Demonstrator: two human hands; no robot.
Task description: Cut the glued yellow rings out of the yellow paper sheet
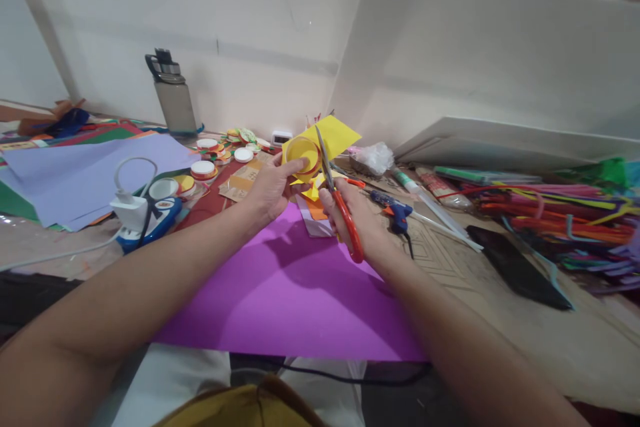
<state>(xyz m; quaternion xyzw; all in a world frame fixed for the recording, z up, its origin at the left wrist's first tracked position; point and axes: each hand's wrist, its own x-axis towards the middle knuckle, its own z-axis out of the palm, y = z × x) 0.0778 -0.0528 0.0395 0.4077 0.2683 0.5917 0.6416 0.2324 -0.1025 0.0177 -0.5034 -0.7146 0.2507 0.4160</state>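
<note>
My left hand [274, 188] pinches a sheet of yellow paper [339, 135] together with a round, shallow yellow lid-like piece [310, 155], the thumb pressed on its face. In my right hand [364, 217] is a pair of scissors [352, 232] with red handles. Their blades point up and away from me and lie against the yellow paper beside the round piece; whether they are cutting through it I cannot tell. Below both hands a large purple sheet [295, 307] covers the front of the table, with orange paper [317, 208] scraps at its far edge.
To the left are lavender sheets [100, 173], a blue power strip [155, 223] with a white charger, several round lids [203, 169] and a bottle [175, 103]. On the right lie a blue glue gun [399, 215], a black phone-like slab [517, 267] and many pipe cleaners [575, 213].
</note>
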